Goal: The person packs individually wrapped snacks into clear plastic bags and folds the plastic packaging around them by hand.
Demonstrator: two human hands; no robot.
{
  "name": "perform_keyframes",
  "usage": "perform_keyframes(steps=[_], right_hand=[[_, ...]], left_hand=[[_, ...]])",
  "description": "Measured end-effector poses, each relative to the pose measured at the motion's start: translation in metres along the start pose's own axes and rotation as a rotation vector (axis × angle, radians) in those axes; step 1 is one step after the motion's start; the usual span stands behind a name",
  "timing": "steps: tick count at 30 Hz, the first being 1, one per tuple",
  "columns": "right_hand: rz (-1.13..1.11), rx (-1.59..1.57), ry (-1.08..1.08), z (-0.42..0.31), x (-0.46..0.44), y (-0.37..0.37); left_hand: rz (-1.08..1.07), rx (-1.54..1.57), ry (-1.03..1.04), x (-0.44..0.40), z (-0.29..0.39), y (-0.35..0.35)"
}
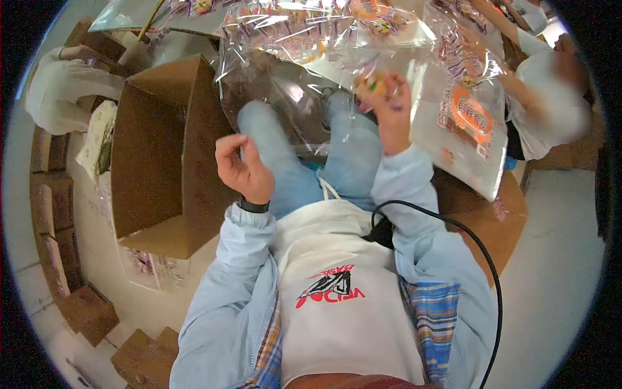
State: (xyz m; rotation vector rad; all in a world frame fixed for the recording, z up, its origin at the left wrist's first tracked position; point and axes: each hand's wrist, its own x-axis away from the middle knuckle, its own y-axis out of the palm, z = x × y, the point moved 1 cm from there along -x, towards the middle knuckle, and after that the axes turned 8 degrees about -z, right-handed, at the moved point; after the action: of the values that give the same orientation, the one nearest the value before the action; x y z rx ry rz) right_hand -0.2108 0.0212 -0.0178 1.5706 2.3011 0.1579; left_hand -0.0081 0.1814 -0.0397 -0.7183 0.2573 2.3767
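My left hand (245, 170), with a dark band at the wrist, is raised over my left thigh. Its fingers are curled in close to the edge of a large clear plastic bag (285, 78); whether they pinch the film I cannot tell. My right hand (392, 113) is closed around a small wrapped snack (371, 85) with yellow and green on it, slightly blurred. The bag spreads over my knees. Many small wrapped snacks (278, 26) show at the table's near side, seen through or beside the film.
An open cardboard box (155, 149) stands to my left. On the right lies a printed clear bag (470, 117) beside a brown carton (483, 214). A person (547, 97) works at right, another (71, 91) at left. A black cable (479, 243) crosses my sleeve.
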Motion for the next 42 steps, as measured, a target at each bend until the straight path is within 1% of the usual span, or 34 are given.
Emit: perform_keyframes(steps=[2,5,7,8,10,11,14,17,18,20,21,24,25,28,31,34,37,40,41,42], right_hand=[[-0.078,0.01,0.066,0.01,0.035,0.005],[-0.158,-0.015,0.211,0.035,0.07,0.01],[-0.188,-0.02,0.285,0.036,0.073,0.015],[-0.24,0.066,0.251,0.033,0.072,0.015],[-0.334,0.235,0.199,0.027,0.074,0.015],[-0.359,0.223,0.195,0.015,0.077,0.022],[-0.39,0.226,0.123,0.011,0.083,0.019],[-0.416,0.144,0.195,0.009,0.098,0.01],[-0.426,0.112,0.224,0.01,0.103,0.006],[-0.448,0.134,0.197,0.015,0.108,0.004],[-0.463,0.143,0.182,0.016,0.108,0.0],[-0.457,0.097,0.188,0.01,0.111,-0.008],[-0.456,0.112,0.177,0.008,0.112,-0.011],[-0.457,0.104,0.153,0.011,0.113,-0.01],[-0.454,0.168,0.117,0.006,0.112,-0.007],[-0.45,0.465,-0.189,-0.013,0.108,0.001],[-0.54,0.67,-0.274,-0.031,0.1,0.014],[-0.618,0.804,-0.411,-0.023,0.086,0.028],[-0.668,0.754,-0.371,-0.014,0.079,0.033],[-0.661,0.72,-0.346,-0.005,0.071,0.038]], left_hand=[[-0.193,-0.201,0.079,-0.009,0.016,0.003],[-0.527,-0.203,-0.117,-0.004,0.003,0.016],[-0.422,-0.044,-0.275,0.004,-0.013,0.027],[-0.369,0.039,-0.352,0.006,-0.021,0.031],[-0.336,0.053,-0.355,-0.004,-0.041,0.042],[-0.32,0.058,-0.362,-0.007,-0.05,0.046],[-0.343,-0.097,-0.294,-0.026,-0.057,0.054],[-0.388,-0.002,-0.522,-0.036,-0.045,0.066],[-0.403,0.123,-0.564,-0.038,-0.059,0.071],[-0.454,0.385,-0.644,-0.044,-0.091,0.078],[-0.466,0.476,-0.767,-0.043,-0.094,0.081],[-0.388,0.545,-0.877,-0.042,-0.095,0.087],[-0.344,0.496,-0.806,-0.036,-0.093,0.091],[-0.379,0.494,-0.843,-0.04,-0.097,0.099],[-0.49,0.549,-0.779,-0.054,-0.152,0.105],[-0.423,0.628,-0.897,-0.062,-0.133,0.115],[-0.65,0.653,-0.981,-0.091,-0.134,0.13],[-0.658,0.555,-0.847,-0.104,-0.064,0.136],[-0.652,0.575,-0.79,-0.105,-0.061,0.139],[-0.684,0.583,-0.799,-0.108,-0.038,0.137]])
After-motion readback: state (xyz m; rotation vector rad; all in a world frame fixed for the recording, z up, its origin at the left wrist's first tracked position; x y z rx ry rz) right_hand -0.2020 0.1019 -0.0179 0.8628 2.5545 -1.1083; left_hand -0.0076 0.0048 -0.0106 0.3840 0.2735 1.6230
